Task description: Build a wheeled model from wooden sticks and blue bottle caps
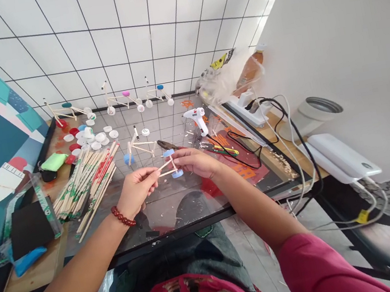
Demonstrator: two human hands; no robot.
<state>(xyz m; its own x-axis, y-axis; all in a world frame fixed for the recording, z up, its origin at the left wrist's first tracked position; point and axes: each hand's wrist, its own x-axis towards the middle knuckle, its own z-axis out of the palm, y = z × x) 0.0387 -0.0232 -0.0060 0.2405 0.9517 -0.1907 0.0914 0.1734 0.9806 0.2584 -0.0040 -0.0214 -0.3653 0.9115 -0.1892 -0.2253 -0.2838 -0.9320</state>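
Note:
Between my hands is a small frame of wooden sticks (165,174) with a light blue bottle cap (177,173) at each end of its crosspiece. My left hand (137,187), with a beaded bracelet at the wrist, pinches the stick ends. My right hand (197,162) has its fingers closed at the crosspiece, close to the farther blue cap (168,153). Just beyond stands a partly built stick bicycle model (140,148) with a blue cap wheel. Pliers (166,145) lie behind the right fingers, partly hidden. A white glue gun (198,120) rests farther back.
Loose wooden sticks (81,183) and bottle caps (94,139) cover the left side. Several finished-looking stick bicycles (122,98) line the wall. A yellow cutter knife (226,149), black cable (243,150) and power strip (249,111) are at right.

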